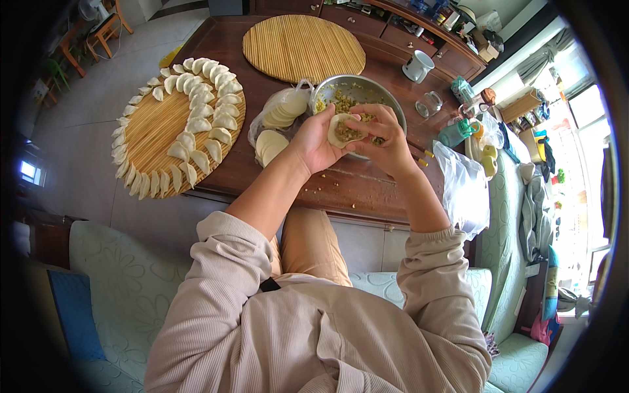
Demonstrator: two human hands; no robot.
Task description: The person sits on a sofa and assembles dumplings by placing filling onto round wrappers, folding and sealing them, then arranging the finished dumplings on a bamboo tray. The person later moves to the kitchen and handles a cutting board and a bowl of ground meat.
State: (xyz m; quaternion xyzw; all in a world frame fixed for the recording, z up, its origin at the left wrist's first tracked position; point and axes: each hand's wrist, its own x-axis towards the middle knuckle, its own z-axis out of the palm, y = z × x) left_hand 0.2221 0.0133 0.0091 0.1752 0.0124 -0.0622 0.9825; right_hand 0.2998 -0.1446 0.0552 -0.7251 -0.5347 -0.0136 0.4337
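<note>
A round dumpling wrapper (339, 139) with a mound of filling (348, 131) on it rests in the fingers of my left hand (314, 140). My right hand (385, 137) pinches the wrapper's right edge. Both hands are over the near side of a steel bowl (358, 81), which holds more chopped yellow-green filling (341, 101). Left of the bowl, a stack of wrappers (285, 110) lies in a clear plastic bag, with more loose wrappers (270, 146) in front. Folded dumplings (200, 110) line a round slatted mat (157, 123) at the left.
A second slatted mat (304, 46) lies at the back of the wooden table (339, 194). To the right stand a white mug (418, 66), a glass jar (429, 104) and a green bottle (454, 131). A white plastic bag (462, 189) hangs at the right edge. Chopsticks (421, 156) lie beside the bowl.
</note>
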